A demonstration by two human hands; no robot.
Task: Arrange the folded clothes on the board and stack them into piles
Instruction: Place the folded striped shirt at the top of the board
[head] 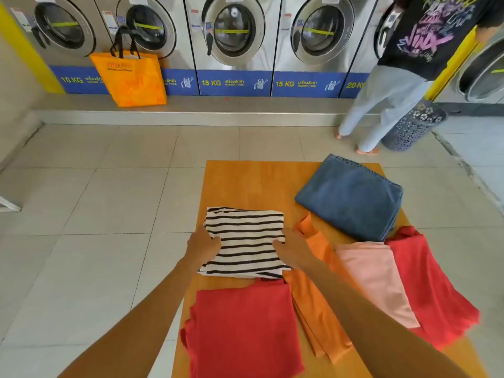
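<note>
An orange wooden board point(245, 184) lies on the tiled floor with folded clothes on it. A black-and-white striped shirt point(245, 238) sits at the board's left middle. My left hand point(203, 245) grips its left edge and my right hand point(290, 248) grips its right edge. Nearest me lies a folded red garment point(242, 328). To its right are an orange garment point(313, 296), a pink one point(373, 276) and another red one point(431, 282), overlapping side by side. Folded blue jeans point(351, 197) rest at the far right.
A row of washing machines point(234, 36) lines the far wall on a raised step. An orange bag point(131, 77) stands on that step. A person in light trousers point(381, 105) stands at the right beside a dark patterned laundry basket point(411, 124). Tiled floor surrounds the board.
</note>
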